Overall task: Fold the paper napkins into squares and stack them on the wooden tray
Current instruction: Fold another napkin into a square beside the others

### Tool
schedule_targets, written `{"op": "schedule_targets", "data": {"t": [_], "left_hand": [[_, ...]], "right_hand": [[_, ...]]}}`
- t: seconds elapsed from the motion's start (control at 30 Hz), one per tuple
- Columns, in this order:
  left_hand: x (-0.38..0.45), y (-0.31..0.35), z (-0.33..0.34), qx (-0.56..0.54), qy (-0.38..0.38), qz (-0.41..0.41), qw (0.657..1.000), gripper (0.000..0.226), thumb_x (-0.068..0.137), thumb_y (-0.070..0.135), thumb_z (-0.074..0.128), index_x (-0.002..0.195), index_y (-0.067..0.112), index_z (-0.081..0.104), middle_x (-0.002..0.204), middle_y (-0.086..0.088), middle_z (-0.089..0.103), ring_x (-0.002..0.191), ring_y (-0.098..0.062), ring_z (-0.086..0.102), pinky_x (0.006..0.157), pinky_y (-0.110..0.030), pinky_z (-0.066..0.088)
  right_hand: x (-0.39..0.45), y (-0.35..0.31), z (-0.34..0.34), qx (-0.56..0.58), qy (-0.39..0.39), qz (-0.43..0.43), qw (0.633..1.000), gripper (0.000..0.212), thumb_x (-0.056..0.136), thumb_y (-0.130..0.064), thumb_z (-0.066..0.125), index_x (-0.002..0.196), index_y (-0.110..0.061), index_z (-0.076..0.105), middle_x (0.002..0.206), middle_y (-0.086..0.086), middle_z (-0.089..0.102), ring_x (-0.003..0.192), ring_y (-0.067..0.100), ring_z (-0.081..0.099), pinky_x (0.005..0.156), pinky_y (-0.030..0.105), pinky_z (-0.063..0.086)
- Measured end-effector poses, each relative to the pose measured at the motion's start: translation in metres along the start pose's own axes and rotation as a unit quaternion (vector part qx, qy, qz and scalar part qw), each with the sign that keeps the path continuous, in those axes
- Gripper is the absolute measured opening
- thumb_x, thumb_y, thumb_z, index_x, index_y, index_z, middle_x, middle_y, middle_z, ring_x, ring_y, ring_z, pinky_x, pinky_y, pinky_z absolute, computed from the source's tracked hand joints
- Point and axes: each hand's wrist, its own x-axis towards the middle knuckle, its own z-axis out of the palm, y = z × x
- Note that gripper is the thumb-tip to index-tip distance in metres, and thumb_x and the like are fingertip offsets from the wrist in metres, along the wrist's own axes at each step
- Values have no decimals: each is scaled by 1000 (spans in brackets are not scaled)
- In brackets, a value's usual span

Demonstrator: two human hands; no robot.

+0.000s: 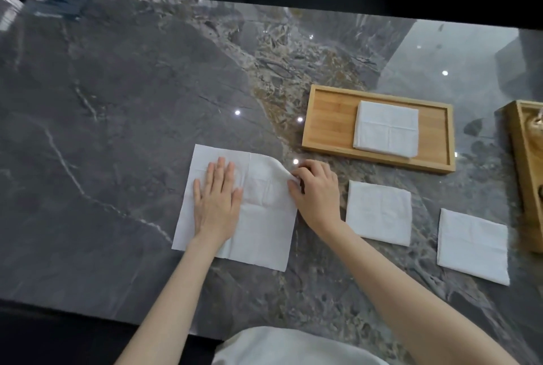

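A large unfolded white paper napkin (264, 232) lies flat on the marble table in front of me. My left hand (219, 201) rests flat on its left half, fingers spread. My right hand (317, 191) pinches the napkin's right edge near the far corner, which is lifted and curled. The wooden tray (329, 118) sits to the far right, with a stack of folded napkin squares (386, 128) on it. Two more folded squares lie on the table, one (379, 212) right of my right hand, another (473, 244) further right.
A second wooden box or tray (526, 159) is cut off at the right edge, with something unclear inside. The glossy dark marble table (117, 115) stretches left and far. Its near edge runs along the bottom, and dark seating lies beyond the far edge.
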Motion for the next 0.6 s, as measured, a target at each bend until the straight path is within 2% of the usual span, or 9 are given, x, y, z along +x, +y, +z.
{"op": "schedule_targets", "data": {"t": [0.13,0.23,0.3,0.37,0.47,0.53,0.6], "left_hand": [[-4,8,-10,-26,-36,-23,999,53,95,38,13,145,20,7,156,2,-4,143,-14,-7,114,-44,-4],[-10,21,-23,-94,17,-24,995,49,94,33,33,139,14,29,156,-8,9,143,-19,0,114,-45,3],[-12,32,-34,-142,54,37,988,51,90,25,47,138,15,31,155,-7,13,143,-18,3,115,-43,5],[-13,46,-47,-180,38,126,975,62,85,15,56,139,21,28,154,-1,17,141,-10,4,116,-42,6],[-13,66,-63,-182,-29,182,966,65,81,12,61,138,23,31,143,-2,40,136,-15,26,116,-46,8],[-13,74,-66,-152,-19,194,969,52,82,14,60,130,21,43,124,-1,59,118,-19,48,117,-42,4],[-13,77,-71,-152,18,189,970,40,83,13,59,122,17,52,115,-2,65,104,-22,57,115,-37,5]], "right_hand": [[5,-4,-14,86,-50,23,995,9,83,-8,58,85,-8,67,81,2,64,81,21,52,72,33,41],[6,-11,-31,147,-90,40,984,13,86,-11,55,92,-9,66,80,2,64,77,19,55,68,33,44],[4,-15,-42,156,-104,20,982,15,87,-13,55,96,-12,67,80,4,66,76,18,56,67,33,44],[2,-19,-51,155,-124,-5,980,15,87,-15,56,98,-15,67,78,2,64,74,15,55,66,30,43],[-3,-24,-61,169,-143,-35,974,17,88,-16,58,102,-17,68,82,-2,67,69,10,54,66,25,42],[-8,-25,-66,185,-142,-35,972,20,86,-18,60,105,-18,66,81,-4,66,66,6,54,65,21,41],[-15,-23,-70,225,-139,-1,965,29,83,-22,65,111,-21,58,81,-6,63,74,5,56,65,15,40]]}}
